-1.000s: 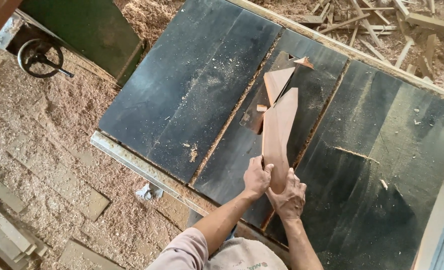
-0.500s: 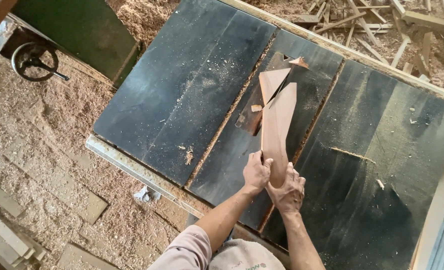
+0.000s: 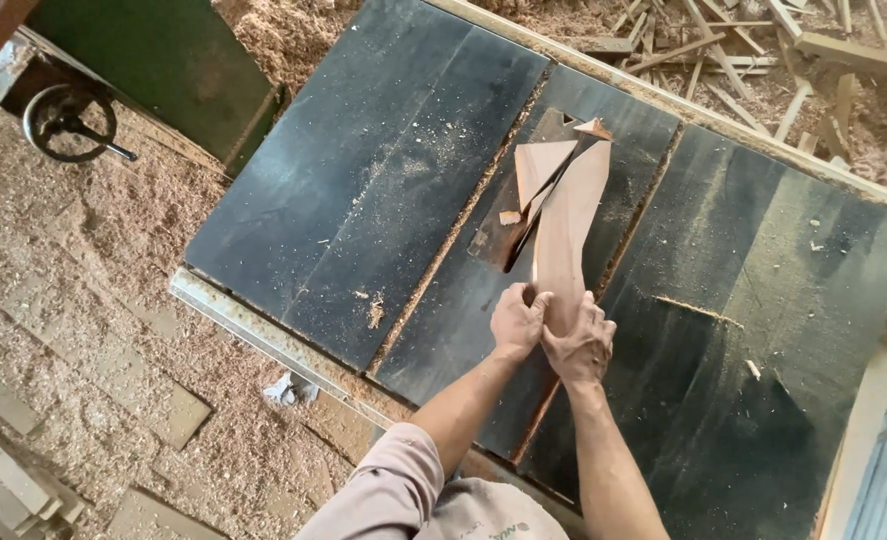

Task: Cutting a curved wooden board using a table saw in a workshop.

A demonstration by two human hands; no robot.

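Both hands, left hand [image 3: 516, 322] and right hand [image 3: 578, 340], are closed around the near end of the wood piece [image 3: 563, 235], laid along the counter [image 3: 363, 200] slot. Kickback or finger contact is judged possible; loose offcut [image 3: 541, 168] adjacent.

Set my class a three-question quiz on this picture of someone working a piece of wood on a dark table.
1. True or false: both hands grip the near end of the wooden piece.
2. What covers the floor? A water, B sawdust, C gravel.
3. Which metal thing sits at the upper left?

Key:
1. True: left hand and right hand clasp it on the dark table.
2. B.
3. A hand wheel.
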